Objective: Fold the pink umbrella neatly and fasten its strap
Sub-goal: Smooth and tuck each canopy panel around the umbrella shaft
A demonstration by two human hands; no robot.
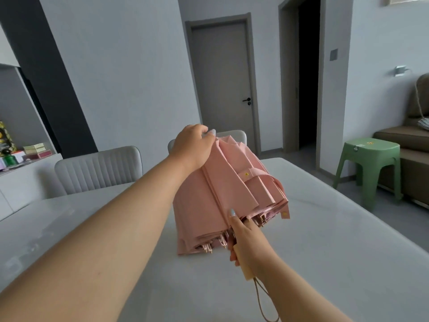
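Observation:
The pink umbrella (218, 196) is collapsed, its canopy loose in wide folds, held above the white table (336, 252) with its tip pointing away from me. My left hand (192, 147) grips the far tip end of the canopy. My right hand (246, 240) grips the pale wooden handle (243, 266) at the near end, thumb up against the fabric edge. The pink strap (264, 182) with a yellow snap hangs unfastened across the right side of the canopy. A cord loop (264, 305) dangles from the handle.
Two grey padded chairs (97, 170) stand at the table's far side. A green plastic stool (369, 168) and a brown sofa (413, 140) are to the right. A sideboard with boxes (21, 154) is at the left.

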